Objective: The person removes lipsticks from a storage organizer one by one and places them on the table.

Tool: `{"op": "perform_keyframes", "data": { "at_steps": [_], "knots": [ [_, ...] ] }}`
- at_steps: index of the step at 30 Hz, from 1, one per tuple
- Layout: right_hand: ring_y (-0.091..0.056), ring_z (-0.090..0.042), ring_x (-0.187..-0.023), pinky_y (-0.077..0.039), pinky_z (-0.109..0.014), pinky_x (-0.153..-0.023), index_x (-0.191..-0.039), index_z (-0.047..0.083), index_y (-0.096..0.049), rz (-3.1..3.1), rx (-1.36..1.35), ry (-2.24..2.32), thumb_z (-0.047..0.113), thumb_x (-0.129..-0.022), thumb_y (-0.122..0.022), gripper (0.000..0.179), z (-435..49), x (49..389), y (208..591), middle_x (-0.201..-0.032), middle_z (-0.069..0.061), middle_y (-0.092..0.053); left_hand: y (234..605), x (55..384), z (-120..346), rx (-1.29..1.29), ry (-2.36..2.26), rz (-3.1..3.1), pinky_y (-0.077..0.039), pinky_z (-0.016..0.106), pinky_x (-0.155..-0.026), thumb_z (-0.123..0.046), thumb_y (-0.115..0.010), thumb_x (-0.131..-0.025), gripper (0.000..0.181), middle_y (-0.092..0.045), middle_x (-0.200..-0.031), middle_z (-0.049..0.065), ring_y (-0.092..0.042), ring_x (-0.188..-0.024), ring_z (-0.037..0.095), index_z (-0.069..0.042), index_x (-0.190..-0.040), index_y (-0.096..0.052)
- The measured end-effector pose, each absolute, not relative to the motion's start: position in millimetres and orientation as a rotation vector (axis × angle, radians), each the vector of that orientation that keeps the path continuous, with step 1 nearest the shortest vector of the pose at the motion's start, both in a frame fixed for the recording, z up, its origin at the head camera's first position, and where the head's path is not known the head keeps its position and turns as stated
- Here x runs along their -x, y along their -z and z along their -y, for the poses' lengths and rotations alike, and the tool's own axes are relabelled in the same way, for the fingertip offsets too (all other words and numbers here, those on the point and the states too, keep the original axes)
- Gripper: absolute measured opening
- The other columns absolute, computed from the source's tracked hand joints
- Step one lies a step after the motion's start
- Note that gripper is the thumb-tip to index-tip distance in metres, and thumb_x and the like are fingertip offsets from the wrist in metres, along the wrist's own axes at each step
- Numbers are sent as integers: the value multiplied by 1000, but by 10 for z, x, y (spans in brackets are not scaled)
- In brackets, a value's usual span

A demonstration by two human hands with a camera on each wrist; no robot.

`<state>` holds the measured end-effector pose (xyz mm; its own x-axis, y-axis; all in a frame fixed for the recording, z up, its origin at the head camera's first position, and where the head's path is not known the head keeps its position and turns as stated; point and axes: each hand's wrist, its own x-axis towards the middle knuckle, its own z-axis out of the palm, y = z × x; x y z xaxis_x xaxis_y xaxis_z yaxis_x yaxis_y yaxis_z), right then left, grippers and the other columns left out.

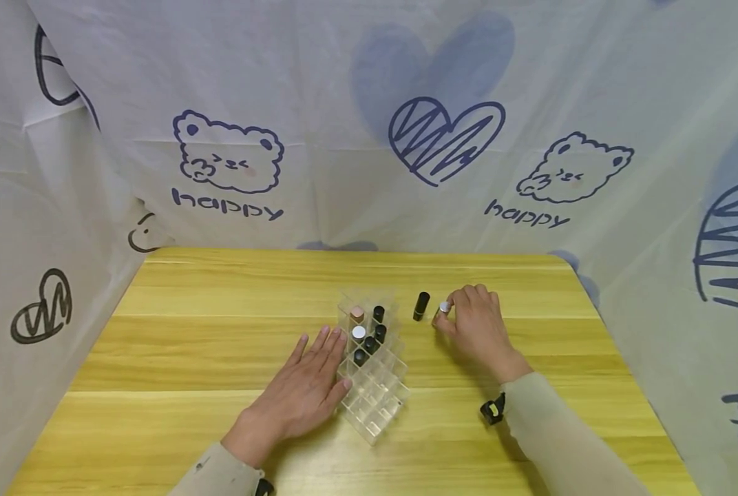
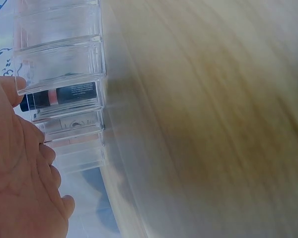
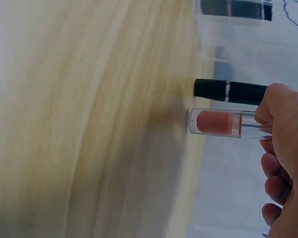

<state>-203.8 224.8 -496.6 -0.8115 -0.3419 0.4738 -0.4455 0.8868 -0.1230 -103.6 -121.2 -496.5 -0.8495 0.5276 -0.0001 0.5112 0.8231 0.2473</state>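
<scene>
A clear plastic lipstick organizer (image 1: 375, 399) with slanted compartments stands on the table. Several tubes with black caps, one white-capped tube (image 1: 359, 333) and one pinkish-topped tube (image 1: 357, 315) fill part of its far half. Along its left side lies my left hand (image 1: 303, 393), fingers extended, touching the wall. My right hand (image 1: 479, 332) pinches a lip gloss tube (image 3: 216, 123) by its upper end between thumb and fingers; the tube is upright, clear with peach-pink colour inside. Just left of it stands a black lipstick tube (image 1: 421, 306), upright and apart from the organizer.
The yellow wood-grain table (image 1: 208, 296) extends around the organizer. White cloth (image 1: 338, 138) printed with hearts and bears hangs behind the table and on both sides. Dark straps (image 1: 493, 410) sit at both wrists.
</scene>
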Motion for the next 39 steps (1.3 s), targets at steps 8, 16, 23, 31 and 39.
{"op": "perform_keyframes", "data": {
  "at_steps": [8,16,23,31,39],
  "knots": [
    [-50,-34,-88,-37,-43,-78,-97,3,-67,2666,-534,-348,28,-92,-74,26,-2262,2176,5028,-90,-12,-64,4956,1036,1214,-841,-359,-2933,-10,57,-134,-52,-27,-114,73,-13,-176,13,-10,-164,31,-3,-168,-16],
    [-52,-34,-93,-37,-44,-81,-101,4,-69,2732,-487,-345,29,-93,-73,27,-2255,2225,5009,-95,-12,-66,4956,1037,1213,-835,-359,-2925,-8,55,-134,-53,-25,-114,74,-10,-176,12,-9,-164,30,-4,-168,-15],
    [-52,-34,-94,-37,-44,-82,-101,5,-69,2760,-456,-358,31,-92,-74,28,-2237,2227,4994,-96,-11,-66,4965,1040,1215,-828,-357,-2923,-7,55,-134,-54,-25,-113,74,-9,-176,12,-8,-164,30,-5,-168,-13],
    [-52,-34,-94,-38,-45,-83,-101,5,-70,2772,-440,-371,31,-92,-75,28,-2230,2221,4992,-97,-11,-67,4968,1038,1212,-818,-363,-2928,-8,55,-134,-53,-26,-113,74,-11,-176,11,-9,-164,30,-5,-168,-15],
    [-51,-36,-95,-38,-46,-82,-111,0,-70,2727,-433,-359,31,-90,-69,38,-2210,2205,4959,-102,-16,-67,4968,1044,1213,-808,-367,-2913,-7,54,-134,-54,-25,-113,74,-9,-177,10,-7,-164,28,-7,-168,-12]
  ]
}}
